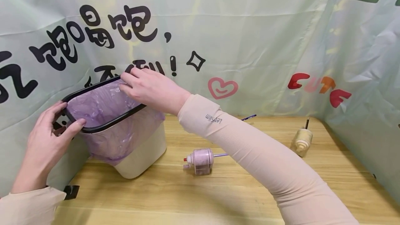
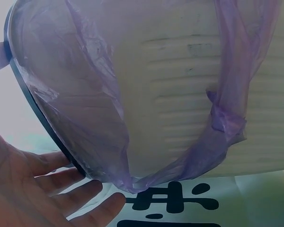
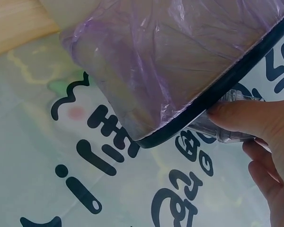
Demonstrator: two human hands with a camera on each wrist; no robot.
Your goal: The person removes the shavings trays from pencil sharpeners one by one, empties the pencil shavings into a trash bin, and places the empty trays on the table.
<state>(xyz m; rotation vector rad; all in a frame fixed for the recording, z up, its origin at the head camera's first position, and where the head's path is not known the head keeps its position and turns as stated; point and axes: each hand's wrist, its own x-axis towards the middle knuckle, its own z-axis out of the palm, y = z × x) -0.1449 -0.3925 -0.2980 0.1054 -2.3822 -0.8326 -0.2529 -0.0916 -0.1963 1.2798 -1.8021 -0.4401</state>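
Note:
A pale trash bin with a black rim stands at the left of the table. A thin purple bag lines it and folds down over its outside. My left hand holds the near-left end of the rim, thumb on the front edge and fingers round the side; in the left wrist view those fingers spread out along the rim. Over the far right part of the opening, my right hand pinches a clear plastic piece between thumb and fingers. Its thumb overlaps the black rim in the right wrist view. From the head camera, that piece is mostly hidden behind the hand.
Right of the bin lies a mauve bottle-like object with a red tip and purple stick. Farther right is a beige one with a dark stick. A blue stick shows behind the right sleeve. Printed cloth hangs round the table.

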